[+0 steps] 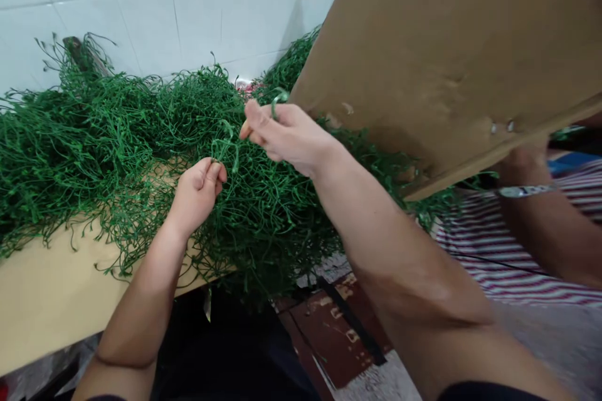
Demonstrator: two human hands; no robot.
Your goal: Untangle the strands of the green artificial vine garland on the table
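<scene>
My left hand (198, 191) is closed in a pinch on a thin green plastic stem (227, 149), which rises from its fingertips in pale, branching strands. Just above and to the right, my right hand (289, 135) is closed, thumb against fingers, with a curled green strand (278, 100) standing up from it. Both hands hover over a thick heap of green plastic stems (263, 200) with small buds at their tips. The heap spreads along a light wooden table (56, 282) and hangs over its front edge.
A large brown board (451, 56) leans at the right, close to my right hand. Behind it another person's forearm wears a metal watch (527, 191), over striped cloth (498, 269). White tiles (197, 19) line the back. Below lies a dark red worn panel (333, 338).
</scene>
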